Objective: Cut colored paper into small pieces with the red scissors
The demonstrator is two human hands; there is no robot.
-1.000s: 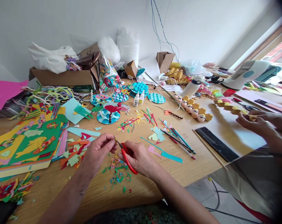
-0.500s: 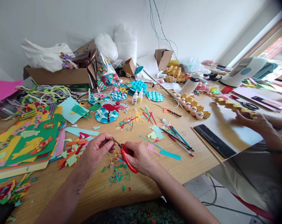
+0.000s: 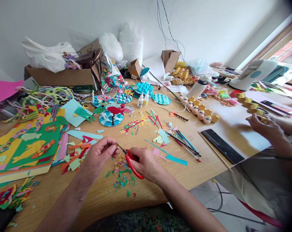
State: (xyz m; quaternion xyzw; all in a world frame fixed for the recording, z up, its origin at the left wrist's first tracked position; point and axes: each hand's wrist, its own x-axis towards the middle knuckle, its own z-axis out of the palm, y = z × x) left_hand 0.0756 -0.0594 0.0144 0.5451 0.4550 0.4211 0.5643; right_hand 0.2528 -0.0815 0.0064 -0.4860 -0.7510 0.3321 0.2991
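Observation:
My right hand (image 3: 146, 163) grips red-handled scissors (image 3: 130, 160), their blades pointing up-left toward my left hand. My left hand (image 3: 99, 155) is pinched shut on a tiny scrap of paper at the blade tips; the scrap is too small to make out. Both hands hover just above the wooden table (image 3: 160, 180) near its front edge. Beneath them lies a scatter of small coloured paper clippings (image 3: 121, 178).
Stacked coloured paper sheets with fish cut-outs (image 3: 29, 145) lie at left. Blue wave discs (image 3: 111, 117), two glue bottles (image 3: 143, 100) and pencils (image 3: 184, 145) fill the middle. A cardboard box (image 3: 61, 75) stands at the back. Another person's hands (image 3: 266, 127) hold a yellow paper chain at right, by a black ruler (image 3: 220, 146).
My hands stay almost in place, snipping at the scrap. The other person's hands have lifted the yellow paper chain higher off the white sheet at right.

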